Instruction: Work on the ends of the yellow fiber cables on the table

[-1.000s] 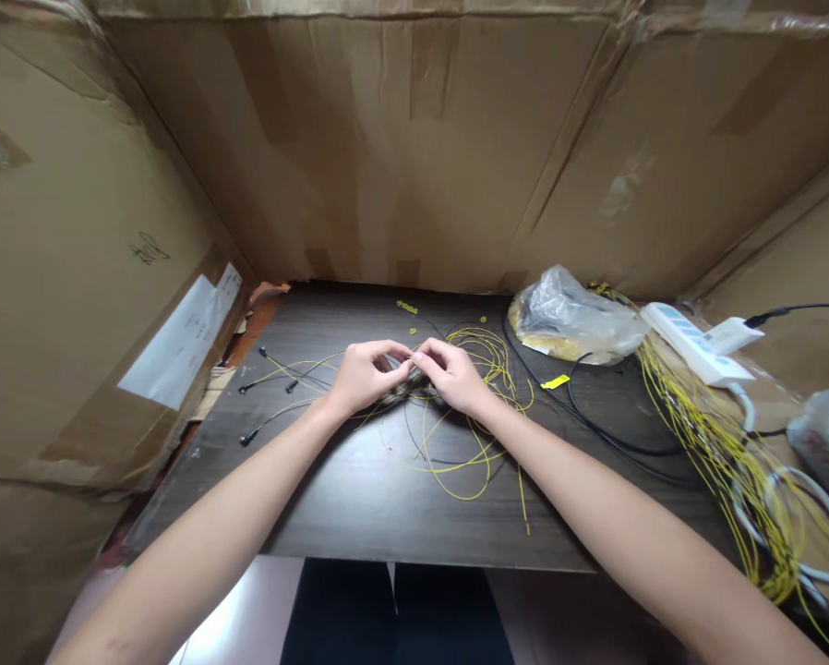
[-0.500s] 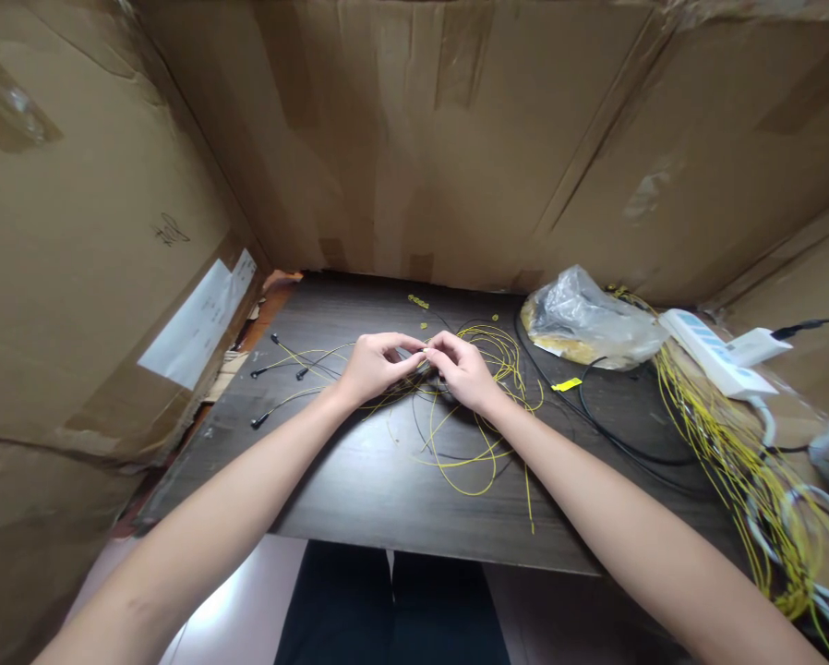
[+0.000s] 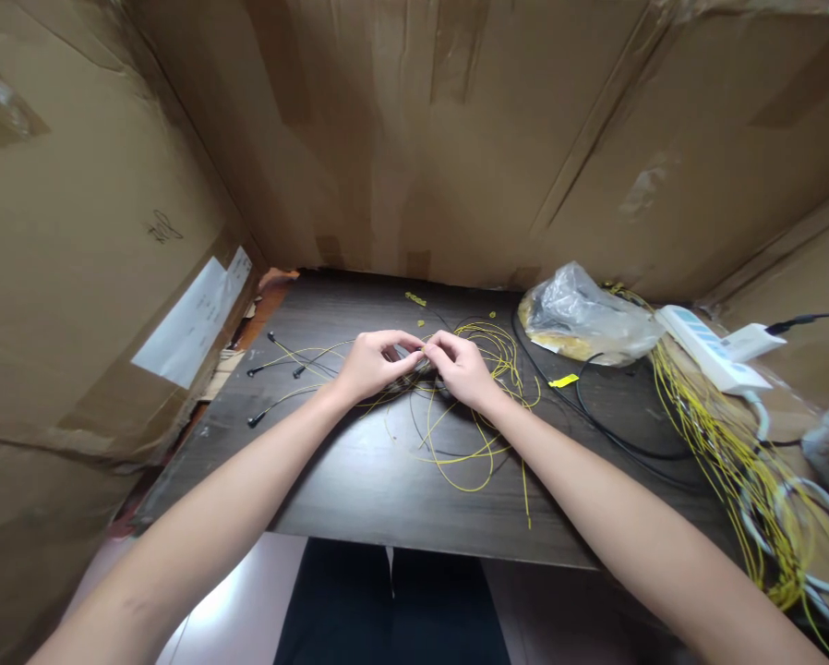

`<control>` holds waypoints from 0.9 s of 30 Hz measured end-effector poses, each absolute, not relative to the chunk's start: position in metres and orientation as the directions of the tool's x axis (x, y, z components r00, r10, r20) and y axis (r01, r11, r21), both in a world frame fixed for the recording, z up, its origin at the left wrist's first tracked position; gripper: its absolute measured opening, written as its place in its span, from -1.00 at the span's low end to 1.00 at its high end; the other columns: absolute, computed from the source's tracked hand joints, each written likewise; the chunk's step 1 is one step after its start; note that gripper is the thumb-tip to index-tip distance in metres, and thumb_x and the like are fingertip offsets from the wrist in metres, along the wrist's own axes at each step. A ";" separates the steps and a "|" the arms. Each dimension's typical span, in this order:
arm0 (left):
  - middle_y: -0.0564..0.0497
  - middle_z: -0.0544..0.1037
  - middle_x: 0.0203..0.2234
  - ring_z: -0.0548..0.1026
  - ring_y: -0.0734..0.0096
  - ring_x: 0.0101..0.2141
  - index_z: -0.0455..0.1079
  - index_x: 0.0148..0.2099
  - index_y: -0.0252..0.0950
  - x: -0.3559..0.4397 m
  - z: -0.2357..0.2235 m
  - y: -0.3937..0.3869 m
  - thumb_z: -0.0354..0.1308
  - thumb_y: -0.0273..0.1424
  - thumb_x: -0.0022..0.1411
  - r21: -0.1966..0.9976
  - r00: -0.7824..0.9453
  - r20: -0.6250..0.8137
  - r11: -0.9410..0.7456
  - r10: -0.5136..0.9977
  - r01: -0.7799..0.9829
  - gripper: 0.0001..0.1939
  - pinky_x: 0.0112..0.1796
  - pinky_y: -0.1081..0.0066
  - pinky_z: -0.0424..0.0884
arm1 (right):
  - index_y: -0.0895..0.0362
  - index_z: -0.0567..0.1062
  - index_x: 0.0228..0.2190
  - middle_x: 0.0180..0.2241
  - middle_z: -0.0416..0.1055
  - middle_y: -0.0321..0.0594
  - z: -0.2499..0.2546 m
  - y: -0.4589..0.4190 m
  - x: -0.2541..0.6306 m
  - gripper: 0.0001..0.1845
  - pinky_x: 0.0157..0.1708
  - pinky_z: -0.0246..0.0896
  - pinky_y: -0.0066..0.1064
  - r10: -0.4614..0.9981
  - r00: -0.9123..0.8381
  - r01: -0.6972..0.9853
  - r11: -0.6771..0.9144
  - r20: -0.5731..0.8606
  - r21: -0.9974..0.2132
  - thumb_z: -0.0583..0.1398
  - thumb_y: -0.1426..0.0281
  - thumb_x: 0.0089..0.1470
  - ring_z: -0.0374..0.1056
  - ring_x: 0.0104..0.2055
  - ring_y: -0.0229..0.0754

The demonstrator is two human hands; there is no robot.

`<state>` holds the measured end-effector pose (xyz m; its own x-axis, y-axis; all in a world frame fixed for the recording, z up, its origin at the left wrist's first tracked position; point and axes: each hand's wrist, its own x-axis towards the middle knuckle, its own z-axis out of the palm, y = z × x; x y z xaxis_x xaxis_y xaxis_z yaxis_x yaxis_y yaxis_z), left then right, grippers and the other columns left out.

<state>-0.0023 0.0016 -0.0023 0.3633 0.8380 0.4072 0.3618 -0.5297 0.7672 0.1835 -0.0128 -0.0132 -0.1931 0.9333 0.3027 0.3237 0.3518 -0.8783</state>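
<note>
Yellow and black plastic-coated strands, thin and springy, make up the loose wire bundle (image 3: 496,349) on the dark wood-grained tabletop (image 3: 359,489). It lies across the middle, partly under the hands, spreading in rounded loops to the right. Four stubby black connectors (image 3: 254,421), glossy and apparently angled, tip the strands at the left.

Thumb and forefinger of the left hand (image 3: 379,365) are pinched together at the tips, meeting those of the right hand (image 3: 458,369), pinched likewise. A small yellow piece (image 3: 424,348) shows between them, too tiny to identify.

The bundle's long axis runs left to right, connector ends pointing left; one straight yellow strand (image 3: 526,494) points toward the near edge. Beyond the hands lie a short knobbly row of yellow bits (image 3: 415,299); a flat bright-yellow tag (image 3: 563,380) rests on a thicker black cable (image 3: 636,451) at the right, near a crinkled clear plastic bag (image 3: 587,314) and a smooth white power strip (image 3: 709,349).

Compared with a second ago, the view has shifted slightly, while the hands remain joined at the fingertips and the connectors keep their places.
</note>
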 end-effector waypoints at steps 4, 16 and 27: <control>-0.01 0.67 -0.41 0.49 0.52 -0.55 0.62 -0.22 -0.31 -0.002 -0.004 0.002 0.27 -0.33 0.19 0.762 0.362 0.425 -0.544 0.830 0.352 -0.82 -0.49 0.55 0.42 | 0.10 0.31 -0.57 -0.59 0.19 -0.34 -0.012 -0.013 0.184 -0.55 -0.44 0.02 -0.38 0.930 -0.205 0.359 0.362 0.306 -0.860 0.08 0.09 0.24 0.12 -0.49 -0.26; -0.01 0.67 -0.40 0.47 0.53 -0.57 0.63 -0.23 -0.30 -0.003 -0.007 0.003 0.27 -0.32 0.20 0.737 0.357 0.453 -0.569 0.817 0.365 -0.81 -0.50 0.54 0.38 | 0.10 0.31 -0.57 -0.59 0.16 -0.34 -0.012 -0.014 0.183 -0.56 -0.44 -0.01 -0.37 0.929 -0.182 0.384 0.370 0.324 -0.846 0.10 0.08 0.22 0.10 -0.49 -0.25; -0.01 0.67 -0.41 0.47 0.53 -0.57 0.63 -0.23 -0.32 -0.002 -0.005 0.002 0.29 -0.32 0.18 0.778 0.349 0.420 -0.531 0.837 0.336 -0.81 -0.50 0.55 0.39 | 0.11 0.37 -0.51 -0.57 0.24 -0.33 -0.014 -0.013 0.183 -0.62 -0.44 0.04 -0.39 0.928 -0.188 0.352 0.368 0.320 -0.860 0.13 0.11 0.20 0.15 -0.49 -0.25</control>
<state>-0.0023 0.0021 -0.0048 0.3491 0.8375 0.4205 0.3360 -0.5307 0.7781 0.1833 -0.0128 -0.0141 -0.1881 0.9284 0.3205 0.3524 0.3684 -0.8603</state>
